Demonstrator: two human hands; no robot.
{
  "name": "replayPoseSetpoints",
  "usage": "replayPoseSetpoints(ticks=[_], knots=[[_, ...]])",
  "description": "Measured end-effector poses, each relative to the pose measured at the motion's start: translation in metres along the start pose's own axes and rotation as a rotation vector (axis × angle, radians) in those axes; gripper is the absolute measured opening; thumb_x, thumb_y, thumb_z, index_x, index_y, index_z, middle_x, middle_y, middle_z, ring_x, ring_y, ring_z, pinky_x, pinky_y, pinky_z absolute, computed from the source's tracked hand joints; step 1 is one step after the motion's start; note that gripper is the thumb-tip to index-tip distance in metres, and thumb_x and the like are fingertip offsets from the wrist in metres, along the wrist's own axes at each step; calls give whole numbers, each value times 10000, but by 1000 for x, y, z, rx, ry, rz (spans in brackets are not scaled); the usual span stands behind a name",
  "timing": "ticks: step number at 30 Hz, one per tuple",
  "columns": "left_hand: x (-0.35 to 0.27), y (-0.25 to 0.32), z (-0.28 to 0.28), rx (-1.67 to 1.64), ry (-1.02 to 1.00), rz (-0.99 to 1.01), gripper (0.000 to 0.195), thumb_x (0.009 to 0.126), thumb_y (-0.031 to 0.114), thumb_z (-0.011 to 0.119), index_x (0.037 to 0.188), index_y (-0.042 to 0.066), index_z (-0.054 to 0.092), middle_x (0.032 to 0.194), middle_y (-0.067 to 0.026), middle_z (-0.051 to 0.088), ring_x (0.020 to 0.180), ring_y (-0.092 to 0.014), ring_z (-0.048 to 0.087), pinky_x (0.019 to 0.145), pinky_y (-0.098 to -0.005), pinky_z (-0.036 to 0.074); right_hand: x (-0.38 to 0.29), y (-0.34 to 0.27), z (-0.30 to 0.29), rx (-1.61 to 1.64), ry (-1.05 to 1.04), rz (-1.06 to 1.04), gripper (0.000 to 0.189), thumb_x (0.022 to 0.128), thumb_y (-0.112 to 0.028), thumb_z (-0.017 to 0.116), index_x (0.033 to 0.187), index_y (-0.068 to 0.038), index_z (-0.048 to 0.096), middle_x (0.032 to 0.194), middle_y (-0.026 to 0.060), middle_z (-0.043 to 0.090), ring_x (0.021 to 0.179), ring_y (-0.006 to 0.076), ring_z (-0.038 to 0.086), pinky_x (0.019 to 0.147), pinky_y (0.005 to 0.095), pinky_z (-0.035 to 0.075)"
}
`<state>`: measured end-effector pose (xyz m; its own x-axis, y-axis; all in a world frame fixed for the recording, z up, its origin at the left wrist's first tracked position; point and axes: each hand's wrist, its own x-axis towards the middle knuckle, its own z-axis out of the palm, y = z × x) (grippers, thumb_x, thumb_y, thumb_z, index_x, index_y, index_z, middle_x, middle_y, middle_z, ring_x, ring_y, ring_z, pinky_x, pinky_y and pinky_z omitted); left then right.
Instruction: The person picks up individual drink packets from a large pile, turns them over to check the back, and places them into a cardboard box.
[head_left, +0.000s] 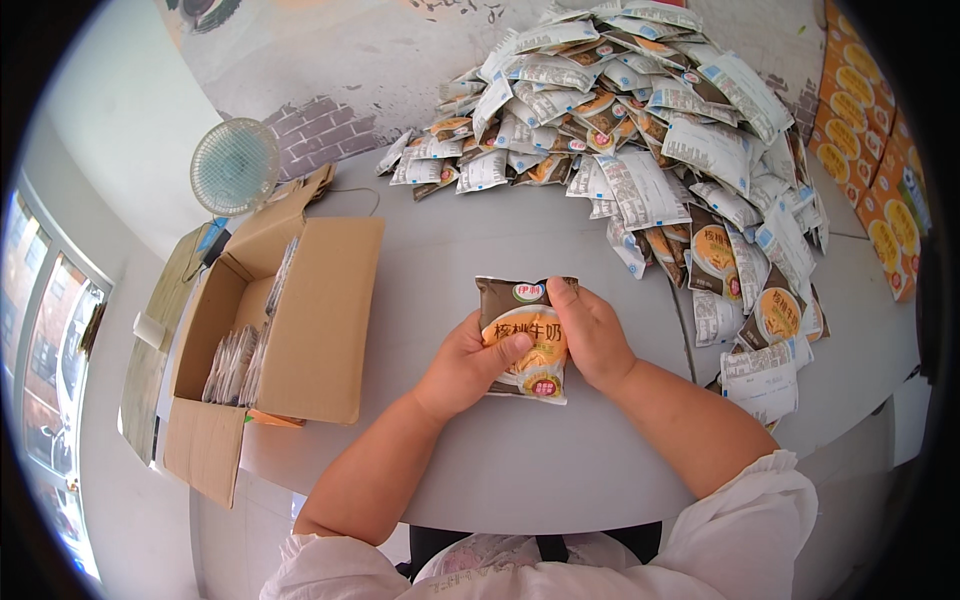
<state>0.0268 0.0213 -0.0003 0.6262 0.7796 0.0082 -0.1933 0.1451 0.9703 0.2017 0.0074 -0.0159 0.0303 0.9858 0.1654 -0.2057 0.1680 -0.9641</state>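
Observation:
Between my two hands is a brown and orange printed food packet (540, 360), held upright above the grey table with its picture side towards me. My left hand (469, 364) grips its left side, the thumb lying across the front. On the right edge, near the top corner, my right hand (596, 330) has its thumb on the front; its fingers are hidden behind. Left of my hands stands an open cardboard box (330, 322), partly filled with similar packets (232, 364) standing on edge in rows.
A large heap of packets (637, 150) covers the table's (450, 247) back and right. Behind the box are a small round fan (234, 166) and its cable. Orange printed cartons (855, 112) are stacked at far right. A white roll (149, 330) lies on a wooden surface at left.

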Motion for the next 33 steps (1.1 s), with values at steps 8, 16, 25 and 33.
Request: replayPoseSetpoints(ticks=[8, 16, 25, 33], knots=[[5, -6, -6, -132, 227, 121, 357, 968, 284, 559, 1213, 29, 510, 1128, -67, 612, 1021, -144, 590, 871, -302, 504, -4, -1, 2, -108, -190, 142, 394, 928, -399, 588, 1006, -14, 610, 841, 30, 631, 698, 72, 571, 605, 243, 484], [-1, 0, -7, 19, 241, 150, 373, 975, 330, 533, 1199, 32, 520, 1101, -56, 609, 992, -132, 581, 849, -298, 485, -7, -3, 6, -240, -250, 69, 306, 884, -299, 660, 1003, -18, 635, 775, 46, 649, 668, 118, 606, 610, 275, 487], [-2, 8, -7, -131, 254, 90, 367, 931, 287, 610, 1179, 30, 526, 1077, -65, 610, 989, -150, 584, 846, -313, 491, -7, 1, 8, -222, -283, 63, 289, 877, -286, 663, 997, -25, 639, 819, 62, 669, 705, 140, 624, 661, 291, 500], [-2, 7, -2, -145, 233, 67, 347, 956, 313, 566, 1155, 35, 509, 1077, -84, 617, 962, -171, 605, 841, -327, 509, -14, 2, 9, -268, -329, 96, 334, 914, -320, 617, 1095, -39, 629, 943, 76, 689, 849, 170, 648, 772, 303, 505]])
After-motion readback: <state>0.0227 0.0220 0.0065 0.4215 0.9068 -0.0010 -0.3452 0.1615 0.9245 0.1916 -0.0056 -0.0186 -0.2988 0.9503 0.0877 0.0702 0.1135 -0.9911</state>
